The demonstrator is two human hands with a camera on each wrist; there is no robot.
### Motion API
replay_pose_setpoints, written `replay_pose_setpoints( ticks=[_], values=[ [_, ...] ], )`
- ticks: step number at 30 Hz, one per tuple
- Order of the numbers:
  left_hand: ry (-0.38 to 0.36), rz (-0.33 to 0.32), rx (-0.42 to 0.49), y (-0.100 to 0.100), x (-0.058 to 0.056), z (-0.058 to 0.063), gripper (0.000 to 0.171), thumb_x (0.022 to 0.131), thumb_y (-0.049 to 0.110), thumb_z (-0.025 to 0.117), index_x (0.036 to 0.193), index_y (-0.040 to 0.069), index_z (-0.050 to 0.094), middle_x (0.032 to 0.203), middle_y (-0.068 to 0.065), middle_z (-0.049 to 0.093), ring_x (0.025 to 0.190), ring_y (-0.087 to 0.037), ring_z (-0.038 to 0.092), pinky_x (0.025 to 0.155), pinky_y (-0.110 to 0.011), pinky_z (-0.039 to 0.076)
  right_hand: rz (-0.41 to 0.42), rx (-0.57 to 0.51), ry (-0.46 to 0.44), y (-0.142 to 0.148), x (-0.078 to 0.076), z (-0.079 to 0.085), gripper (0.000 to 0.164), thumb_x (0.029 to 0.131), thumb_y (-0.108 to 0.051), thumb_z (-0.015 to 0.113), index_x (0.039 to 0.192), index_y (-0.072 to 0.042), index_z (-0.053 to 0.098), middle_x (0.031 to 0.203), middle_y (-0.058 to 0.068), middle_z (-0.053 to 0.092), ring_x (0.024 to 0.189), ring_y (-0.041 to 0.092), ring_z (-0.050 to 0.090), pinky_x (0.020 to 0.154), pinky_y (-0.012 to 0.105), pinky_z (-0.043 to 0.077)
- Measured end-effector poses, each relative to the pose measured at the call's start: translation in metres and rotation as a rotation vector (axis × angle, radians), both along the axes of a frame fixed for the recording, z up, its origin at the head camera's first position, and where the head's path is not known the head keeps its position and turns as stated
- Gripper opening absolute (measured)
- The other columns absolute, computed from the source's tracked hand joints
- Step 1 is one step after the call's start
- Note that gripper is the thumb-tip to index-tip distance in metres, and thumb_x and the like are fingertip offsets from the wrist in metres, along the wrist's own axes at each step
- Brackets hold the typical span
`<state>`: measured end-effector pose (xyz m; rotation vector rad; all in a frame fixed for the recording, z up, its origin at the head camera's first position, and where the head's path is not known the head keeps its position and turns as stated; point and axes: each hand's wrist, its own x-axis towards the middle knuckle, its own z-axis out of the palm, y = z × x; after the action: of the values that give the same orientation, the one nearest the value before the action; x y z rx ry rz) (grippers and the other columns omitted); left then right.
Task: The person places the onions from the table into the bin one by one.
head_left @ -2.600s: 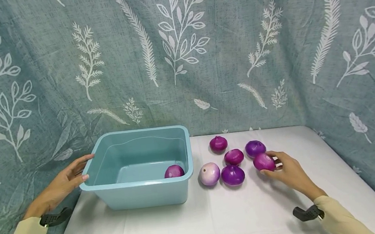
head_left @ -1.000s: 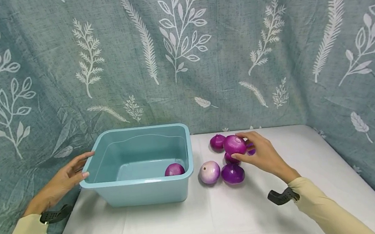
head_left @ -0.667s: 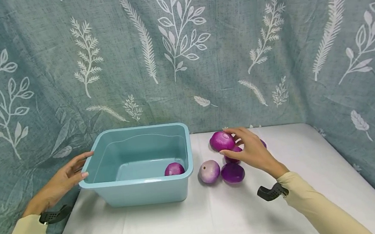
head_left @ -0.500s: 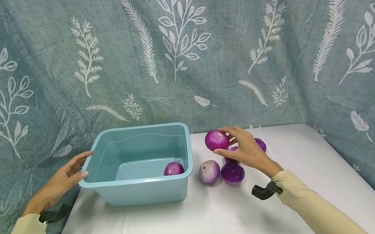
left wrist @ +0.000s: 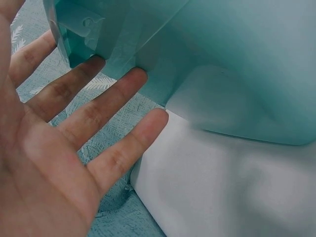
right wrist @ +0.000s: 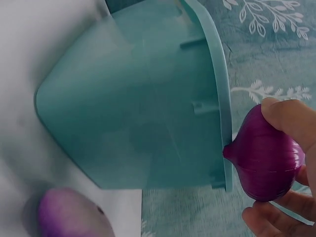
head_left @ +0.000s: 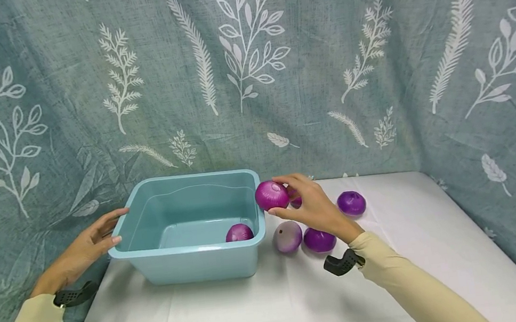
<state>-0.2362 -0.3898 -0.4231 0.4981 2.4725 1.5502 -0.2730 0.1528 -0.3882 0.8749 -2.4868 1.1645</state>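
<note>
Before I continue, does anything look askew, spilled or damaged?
Nothing stands out. The bin stands upright, and I see no spill or damage. The pale onion beside it is whiter than the purple onion in the right hand, but that's probably just colouring.

Holds a glossy, round magenta onion (head_left: 271, 195) with a small pointed tip between thumb and fingers of the right hand (head_left: 314, 206), raised at the right rim of a pale-blue, rectangular, open-topped plastic bin (head_left: 193, 266). Touches, with the spread left hand (head_left: 82, 254), the left end of this bin, standing upright and containing one rounded purple-magenta onion (head_left: 239, 232) near its front right corner.
</note>
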Motion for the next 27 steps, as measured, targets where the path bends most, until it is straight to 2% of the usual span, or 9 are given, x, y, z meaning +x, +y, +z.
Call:
replay_pose_setpoints(
  ticks=[5,12,19,23,27],
  values=[
    [-0.001,0.006,-0.005,-0.001,0.000,0.000,0.066,0.110,0.021,0.053,0.166,0.030,0.021,0.170,-0.015,0.011,0.149,-0.056,0.010,0.108,-0.079,0.021,0.002,0.014,0.035,-0.007,0.001,0.004,0.068,0.083,-0.044,0.087,0.141,-0.021,0.062,0.125,-0.005,0.060,0.084,0.015,0.068,0.071,0.030,0.058],
    [0.000,0.002,-0.007,0.001,0.002,0.003,0.065,0.110,0.020,0.053,0.166,0.029,0.021,0.170,-0.016,0.011,0.149,-0.055,0.011,0.108,-0.079,0.022,0.015,-0.021,0.055,-0.014,0.002,0.007,0.067,0.083,-0.045,0.087,0.141,-0.022,0.062,0.127,-0.005,0.060,0.088,0.011,0.069,0.071,0.031,0.058],
    [-0.006,0.002,0.000,-0.002,0.000,0.003,0.065,0.111,0.021,0.052,0.166,0.030,0.019,0.170,-0.015,0.010,0.149,-0.055,0.011,0.109,-0.078,0.022,0.097,-0.047,0.066,-0.030,0.004,0.008,0.067,0.083,-0.036,0.089,0.141,-0.015,0.061,0.133,-0.002,0.060,0.106,0.015,0.065,0.089,0.032,0.059],
    [-0.002,0.002,-0.003,-0.001,0.001,0.002,0.065,0.110,0.021,0.052,0.166,0.030,0.020,0.170,-0.016,0.011,0.149,-0.055,0.011,0.109,-0.078,0.023,0.141,-0.038,0.070,-0.038,0.005,0.005,0.068,0.084,-0.031,0.089,0.142,-0.013,0.059,0.135,0.001,0.061,0.109,0.015,0.063,0.091,0.028,0.058],
    [-0.002,0.005,-0.001,0.001,0.001,0.002,0.065,0.110,0.020,0.053,0.166,0.029,0.021,0.169,-0.016,0.012,0.149,-0.054,0.013,0.109,-0.078,0.024,0.172,-0.029,0.086,-0.043,0.006,0.001,0.066,0.085,-0.027,0.088,0.142,-0.011,0.059,0.133,0.003,0.064,0.108,0.020,0.067,0.093,0.029,0.057]
  ],
)
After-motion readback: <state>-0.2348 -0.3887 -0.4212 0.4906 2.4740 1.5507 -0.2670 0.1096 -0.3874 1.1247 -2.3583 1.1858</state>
